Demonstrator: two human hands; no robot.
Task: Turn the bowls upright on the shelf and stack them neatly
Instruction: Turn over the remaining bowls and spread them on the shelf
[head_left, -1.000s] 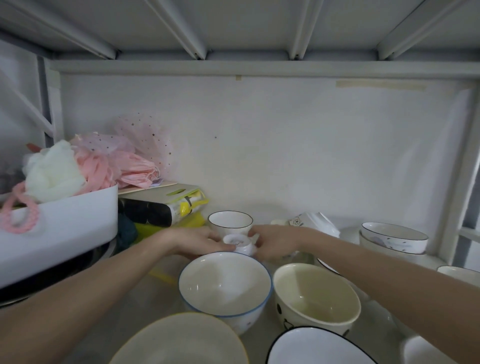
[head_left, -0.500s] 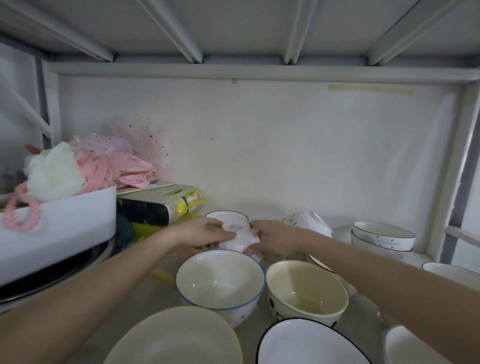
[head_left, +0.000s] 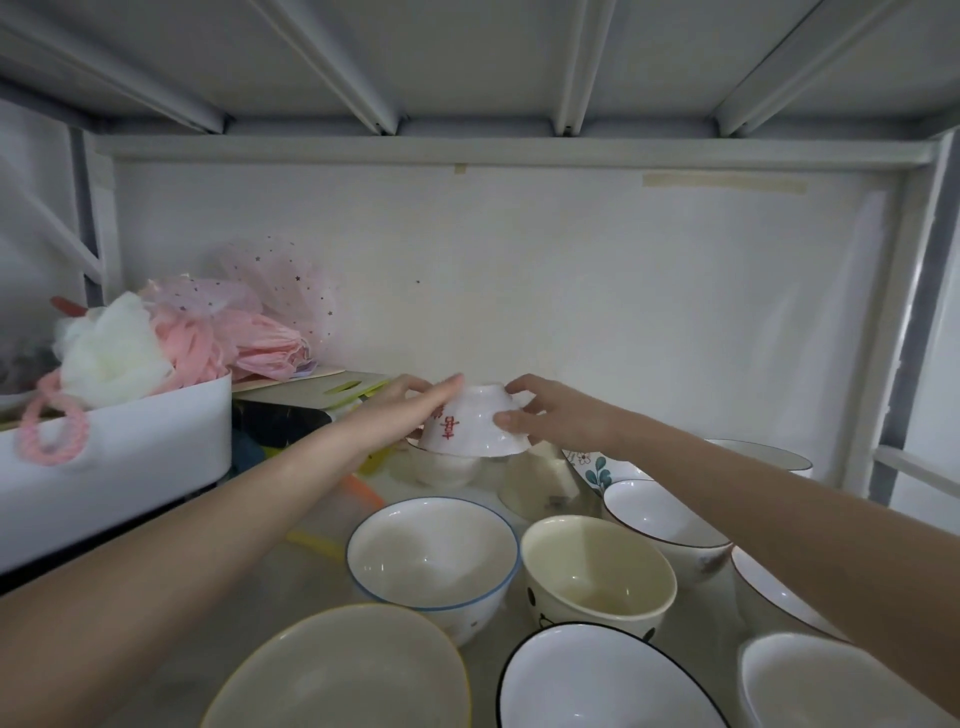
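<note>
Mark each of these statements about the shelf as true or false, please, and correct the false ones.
1. Both hands hold the small white bowl with red markings. True: the left hand and the right hand grip its two sides.
2. That bowl is held upright, with the opening up. False: it is upside down, with the opening facing down.
3. The blue-rimmed bowl stands upright on the shelf. True.
4. The cream bowl is stacked inside the blue-rimmed bowl. False: it stands beside it, to the right.
5. The white bin on the left holds only bowls. False: soft pink and white items lie in it; no bowl shows there.
</note>
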